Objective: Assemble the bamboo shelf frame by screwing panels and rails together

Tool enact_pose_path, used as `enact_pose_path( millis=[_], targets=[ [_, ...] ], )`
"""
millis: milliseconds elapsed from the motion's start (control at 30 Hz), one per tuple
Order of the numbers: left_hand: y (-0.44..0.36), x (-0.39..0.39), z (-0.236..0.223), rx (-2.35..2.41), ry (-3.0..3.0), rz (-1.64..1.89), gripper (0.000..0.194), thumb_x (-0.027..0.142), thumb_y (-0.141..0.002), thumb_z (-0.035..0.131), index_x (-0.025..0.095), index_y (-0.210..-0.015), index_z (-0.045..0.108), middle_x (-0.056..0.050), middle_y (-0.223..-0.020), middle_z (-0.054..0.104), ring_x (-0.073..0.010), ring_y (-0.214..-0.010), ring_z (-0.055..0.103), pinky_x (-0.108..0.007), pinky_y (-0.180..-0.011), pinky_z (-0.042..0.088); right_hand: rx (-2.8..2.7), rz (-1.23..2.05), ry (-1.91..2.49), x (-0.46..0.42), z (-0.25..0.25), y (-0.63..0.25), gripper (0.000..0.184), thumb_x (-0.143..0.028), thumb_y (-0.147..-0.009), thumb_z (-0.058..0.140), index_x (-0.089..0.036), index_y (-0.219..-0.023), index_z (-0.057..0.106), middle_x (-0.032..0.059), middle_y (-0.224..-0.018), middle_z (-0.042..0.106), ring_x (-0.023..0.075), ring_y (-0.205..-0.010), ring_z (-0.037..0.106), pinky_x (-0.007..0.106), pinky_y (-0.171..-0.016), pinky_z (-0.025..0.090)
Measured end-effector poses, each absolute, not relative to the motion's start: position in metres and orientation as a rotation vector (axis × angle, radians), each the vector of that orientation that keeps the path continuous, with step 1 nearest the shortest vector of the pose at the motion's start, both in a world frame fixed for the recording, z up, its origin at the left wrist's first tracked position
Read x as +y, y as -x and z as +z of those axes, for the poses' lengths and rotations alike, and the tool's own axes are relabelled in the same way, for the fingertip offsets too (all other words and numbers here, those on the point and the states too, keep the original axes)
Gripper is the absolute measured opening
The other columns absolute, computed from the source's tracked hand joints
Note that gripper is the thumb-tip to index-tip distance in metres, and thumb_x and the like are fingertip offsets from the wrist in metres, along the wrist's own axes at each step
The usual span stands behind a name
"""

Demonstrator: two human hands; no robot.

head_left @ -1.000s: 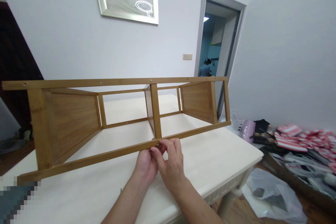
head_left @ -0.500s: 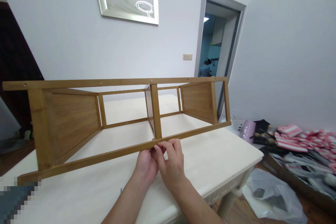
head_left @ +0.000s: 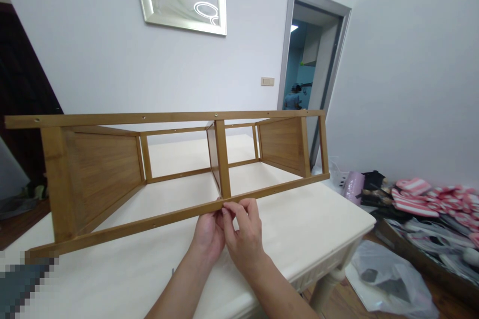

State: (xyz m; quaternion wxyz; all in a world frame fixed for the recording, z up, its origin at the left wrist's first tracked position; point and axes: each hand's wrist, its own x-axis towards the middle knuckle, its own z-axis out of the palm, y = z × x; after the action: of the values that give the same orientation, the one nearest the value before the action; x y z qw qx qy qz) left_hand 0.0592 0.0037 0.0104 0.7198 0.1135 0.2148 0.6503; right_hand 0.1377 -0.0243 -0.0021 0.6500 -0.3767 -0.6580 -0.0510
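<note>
A brown wooden shelf frame (head_left: 175, 216) lies on its side on a white table (head_left: 299, 229), with three panels set between its long rails. Both hands meet at the near lower rail, just below the middle panel (head_left: 223, 159). My left hand (head_left: 208, 233) is palm up, its fingers curled partly under the rail and largely hidden. Against the front of the rail, my right hand (head_left: 245, 232) has thumb and index finger pinched together. Whatever sits between those fingertips is too small or too hidden to make out. Screw holes dot the rails.
A thin metal piece (head_left: 172, 272) lies on the table beside my left forearm. On the floor at right are a clear plastic bag (head_left: 392, 279), striped cloth (head_left: 434, 199) and a box of bundled items. Another person (head_left: 292, 99) is beyond the doorway.
Almost nothing differs. My right hand's fingers have shifted very slightly at the rail; the shelf frame stays in place.
</note>
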Motion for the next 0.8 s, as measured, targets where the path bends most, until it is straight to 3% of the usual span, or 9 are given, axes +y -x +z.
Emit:
enact_pose_path(
  millis=[167, 500, 800],
  targets=[
    [-0.0598, 0.0038, 0.0113, 0.49, -0.241, 1.452, 0.029, 0.001, -0.082, 0.053, 0.009, -0.102, 0.072, -0.006, -0.076, 0.075, -0.014, -0.061, 0.068, -0.023, -0.065, 0.059, -1.482, -0.083, 0.881, -0.0232, -0.0018, -0.1375, 0.012, -0.013, -0.091, 0.059, -0.019, -0.1, 0.063, 0.0038, -0.089, 0.049, 0.0143, -0.078, 0.054, 0.029, -0.069, 0.051],
    [-0.0596, 0.0028, 0.0132, 0.509, -0.242, 1.45, 0.023, 0.005, -0.082, 0.056, 0.01, -0.098, 0.072, -0.007, -0.076, 0.074, -0.0138, -0.06, 0.067, -0.025, -0.066, 0.06, -1.473, -0.075, 0.897, -0.0233, -0.0008, -0.1374, 0.008, -0.015, -0.092, 0.059, -0.019, -0.098, 0.063, 0.0031, -0.088, 0.048, 0.0136, -0.076, 0.053, 0.029, -0.067, 0.051],
    [-0.0598, 0.0013, 0.0128, 0.505, -0.248, 1.438, 0.026, 0.001, -0.08, 0.055, 0.01, -0.097, 0.072, -0.005, -0.075, 0.074, -0.0146, -0.063, 0.069, -0.029, -0.074, 0.06, -1.487, -0.078, 0.831, -0.0252, -0.0024, -0.1395, 0.027, -0.008, -0.089, 0.058, -0.02, -0.112, 0.064, 0.004, -0.091, 0.048, 0.0138, -0.078, 0.053, 0.029, -0.067, 0.051]
  ],
)
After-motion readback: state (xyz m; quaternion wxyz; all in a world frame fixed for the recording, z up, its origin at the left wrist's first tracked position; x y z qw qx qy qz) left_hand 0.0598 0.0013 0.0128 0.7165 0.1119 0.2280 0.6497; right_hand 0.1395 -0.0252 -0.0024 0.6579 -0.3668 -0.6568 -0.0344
